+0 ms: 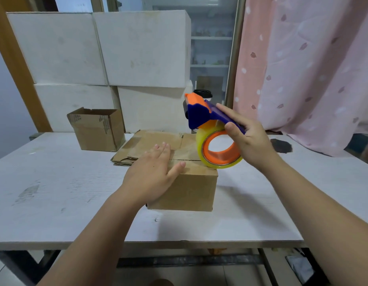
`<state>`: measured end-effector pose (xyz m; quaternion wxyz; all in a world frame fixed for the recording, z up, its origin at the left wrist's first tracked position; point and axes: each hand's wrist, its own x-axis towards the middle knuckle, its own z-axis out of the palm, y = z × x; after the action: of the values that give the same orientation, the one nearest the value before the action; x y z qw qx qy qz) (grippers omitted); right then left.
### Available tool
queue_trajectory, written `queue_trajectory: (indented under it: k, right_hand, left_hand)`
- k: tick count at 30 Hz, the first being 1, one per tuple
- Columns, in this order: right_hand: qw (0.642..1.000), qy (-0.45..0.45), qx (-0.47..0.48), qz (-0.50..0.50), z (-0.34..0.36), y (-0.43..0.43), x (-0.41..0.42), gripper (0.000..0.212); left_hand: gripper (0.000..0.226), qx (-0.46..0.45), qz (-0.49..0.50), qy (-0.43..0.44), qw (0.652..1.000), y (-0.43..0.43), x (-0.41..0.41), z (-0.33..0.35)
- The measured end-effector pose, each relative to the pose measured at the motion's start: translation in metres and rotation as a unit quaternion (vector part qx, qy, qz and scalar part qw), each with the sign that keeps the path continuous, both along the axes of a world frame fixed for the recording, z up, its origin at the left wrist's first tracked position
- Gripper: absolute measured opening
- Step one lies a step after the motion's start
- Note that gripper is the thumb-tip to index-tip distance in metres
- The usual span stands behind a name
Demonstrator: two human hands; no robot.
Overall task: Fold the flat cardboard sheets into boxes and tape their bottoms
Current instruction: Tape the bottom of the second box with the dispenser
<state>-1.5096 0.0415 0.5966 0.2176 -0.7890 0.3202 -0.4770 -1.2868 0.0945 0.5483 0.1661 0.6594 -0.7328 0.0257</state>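
A small brown box (187,186) was set near the middle of the tabletop (55,193), with its folded bottom turned up. The left hand (152,172) was laid flat on the flaps. Its fingers (162,149) were stretched straight and close together, so nothing was held by them. A blue and orange tape dispenser (201,114) was gripped by the right hand (249,139), with the fingers (226,112) wrapped over its handle. The clear tape roll (203,149) was held at the three o'clock edge of the box top, near the end of the seam (189,160). Whether the tape was already stuck down could not be told. Flat cardboard sheets (150,141) were piled just behind the box at twelve o'clock. An open box (98,131) was stood at about ten o'clock.

Several things could go wrong from here. The tape could be laid crooked and the seam missed if the dispenser were pulled at a slant. The flaps could spring up if the flat hand were lifted too soon. The light box could be dragged along the tabletop if it were not pressed down hard enough. The left fingers could be caught under the sticky tape, since they were lying right on the seam.
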Motion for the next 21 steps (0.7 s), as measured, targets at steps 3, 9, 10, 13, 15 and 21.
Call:
queue_trajectory:
  k: [3,9,10,13,15,21]
  right_hand:
    - [0.999,-0.046,0.002,-0.003,-0.007,0.002,0.002,0.072]
    - [1.000,0.000,0.007,0.008,0.004,-0.002,-0.006,0.063]
    - [1.000,0.016,0.006,0.002,0.005,-0.004,-0.009,0.055]
    - [0.999,0.044,0.025,-0.010,0.000,-0.009,-0.025,0.037]
    - [0.999,0.031,0.034,-0.005,-0.007,-0.007,-0.032,0.037]
    - [0.999,-0.028,0.028,-0.004,-0.016,-0.002,-0.033,0.031]
  left_hand:
    - [0.074,0.005,0.003,-0.001,1.000,0.000,-0.001,0.001]
    - [0.073,0.010,0.005,-0.012,1.000,0.002,0.000,0.003]
    - [0.073,0.009,0.006,-0.013,1.000,0.002,0.000,0.003]
    - [0.071,0.003,0.012,-0.015,1.000,0.001,-0.001,0.004]
    - [0.071,0.002,0.016,-0.014,1.000,0.001,-0.002,0.003]
    - [0.077,0.015,0.010,-0.004,1.000,0.002,-0.002,0.004]
